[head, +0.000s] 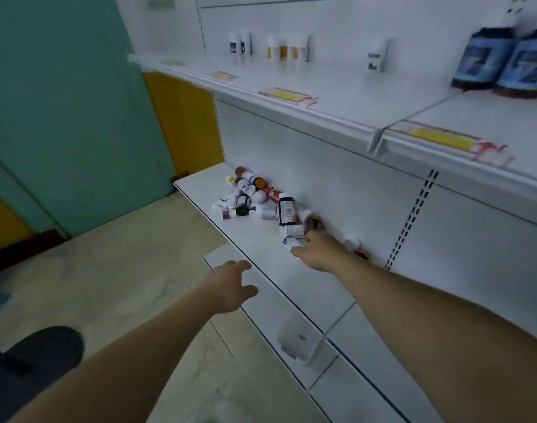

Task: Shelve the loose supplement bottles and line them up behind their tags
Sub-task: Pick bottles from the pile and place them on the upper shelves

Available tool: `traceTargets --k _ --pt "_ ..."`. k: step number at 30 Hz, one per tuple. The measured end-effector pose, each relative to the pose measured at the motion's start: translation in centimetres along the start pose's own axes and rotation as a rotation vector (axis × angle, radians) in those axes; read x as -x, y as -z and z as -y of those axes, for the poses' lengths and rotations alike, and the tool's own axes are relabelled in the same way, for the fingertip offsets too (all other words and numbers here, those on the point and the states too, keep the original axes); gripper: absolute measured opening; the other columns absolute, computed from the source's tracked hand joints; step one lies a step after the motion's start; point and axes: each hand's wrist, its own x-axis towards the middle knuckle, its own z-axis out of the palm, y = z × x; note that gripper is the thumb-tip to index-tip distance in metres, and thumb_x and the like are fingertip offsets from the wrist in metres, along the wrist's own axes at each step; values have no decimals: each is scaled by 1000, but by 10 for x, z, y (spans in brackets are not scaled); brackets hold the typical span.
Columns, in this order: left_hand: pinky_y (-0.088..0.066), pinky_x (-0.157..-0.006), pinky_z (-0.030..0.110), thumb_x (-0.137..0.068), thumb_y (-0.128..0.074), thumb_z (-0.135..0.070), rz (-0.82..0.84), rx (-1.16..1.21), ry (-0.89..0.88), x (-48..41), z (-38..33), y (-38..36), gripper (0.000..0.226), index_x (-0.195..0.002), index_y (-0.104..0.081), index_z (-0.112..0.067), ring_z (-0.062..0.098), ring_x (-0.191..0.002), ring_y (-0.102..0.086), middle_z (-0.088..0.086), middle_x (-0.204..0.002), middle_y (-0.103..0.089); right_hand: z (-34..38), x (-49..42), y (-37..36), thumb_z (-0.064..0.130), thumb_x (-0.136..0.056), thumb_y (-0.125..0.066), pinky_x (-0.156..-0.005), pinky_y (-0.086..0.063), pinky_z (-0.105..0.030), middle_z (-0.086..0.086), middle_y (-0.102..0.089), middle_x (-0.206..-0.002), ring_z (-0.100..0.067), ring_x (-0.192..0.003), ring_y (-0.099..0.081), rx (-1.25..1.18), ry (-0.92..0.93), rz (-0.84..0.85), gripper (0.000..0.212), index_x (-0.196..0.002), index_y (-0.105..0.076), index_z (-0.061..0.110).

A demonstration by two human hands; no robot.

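grip of the right hand seems pinched on a small white-labelled bottle at the near end of the pile on the bottom shelf, left hand spread empty, so best lift it straight up without knocking its neighbours.

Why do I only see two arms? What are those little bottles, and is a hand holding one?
The camera sits on the person's head, looking down, so only their arms show. The left hand is open and holds nothing. The right hand reaches a white-labelled bottle at the near end of a pile of loose bottles on the low shelf. It is too blurry to tell whether it grips it. Higher up, standing bottles wait on the upper shelf behind yellow tags.
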Motion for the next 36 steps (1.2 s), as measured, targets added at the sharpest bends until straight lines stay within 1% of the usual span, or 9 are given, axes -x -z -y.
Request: traceTargets --k 5,11,16,18,21,27,31,33,36 --pt "-33 -106 31 -91 -53 -46 85 3 -89 -97 84 44 63 -145 -30 -25 24 -132 -38 5 -151 -31 37 -90 -39 53 -85 -54 -91 -46 -35 -10 -57 -128 -31 -113 -55 -88 -178 -90 56 -126 -49 15" --pt "-36 -106 35 -92 -52 -48 188 -206 -212 -204 134 93 65 -147 -28 -23 25 -132 -38 7 -149 -33 68 -162 -52 52 -84 -55 -97 -44 -43 -13 -48 -132 -33 -125 -40 64 -237 -227 65 -137 -42 16" --pt "-34 -106 34 -90 -55 -47 211 -219 -262 -302 146 103 67 -146 -30 -19 28 -132 -37 9 -148 -34 70 -233 -54 47 -85 -59 -90 -42 -33 -13 -54 -125 -31 -117 -49 11 -362 -264 62 -133 -42 11" --pt "-40 -100 35 -87 -59 -47 173 -219 -276 -345 151 104 63 -139 -39 -18 29 -123 -44 12 -138 -43 69 -265 -54 48 -86 -59 -85 -41 -31 -13 -52 -126 -30 -114 -52 -56 -426 -287 63 -135 -40 11" --pt "-46 -92 37 -85 -61 -46 130 -234 -339 -399 156 99 58 -133 -43 -19 28 -113 -50 11 -131 -47 59 -304 -68 53 -87 -56 -92 -40 -35 -15 -51 -128 -30 -114 -53 -146 -481 -366 68 -136 -38 10" --pt "-37 -104 45 -91 -53 -35 -63 -295 -509 -477 149 82 62 -146 -27 -22 29 -135 -30 8 -150 -28 39 -339 -101 51 -91 -49 -101 -40 -47 -16 -40 -140 -36 -126 -43 -172 -611 -353 80 -150 -6 17" --pt "-29 -109 51 -96 -47 -34 -3 -320 -501 -516 139 70 62 -149 -17 -22 33 -143 -16 11 -157 -9 35 -343 -110 54 -92 -43 -96 -44 -48 -13 -47 -134 -35 -118 -49 -125 -614 -449 73 -149 -12 20" --pt "-31 -108 50 -95 -48 -34 23 -281 -479 -523 136 66 65 -150 -16 -22 34 -141 -19 11 -157 -13 35 -340 -111 52 -90 -49 -91 -47 -48 -11 -51 -127 -33 -112 -53 -157 -574 -543 73 -148 -17 20" --pt "-29 -109 47 -93 -53 -37 -127 -288 -538 -518 135 68 68 -149 -19 -22 33 -140 -21 13 -154 -17 38 -334 -112 47 -83 -60 -85 -52 -46 -6 -57 -118 -29 -103 -58 -237 -525 -644 74 -143 -24 24"
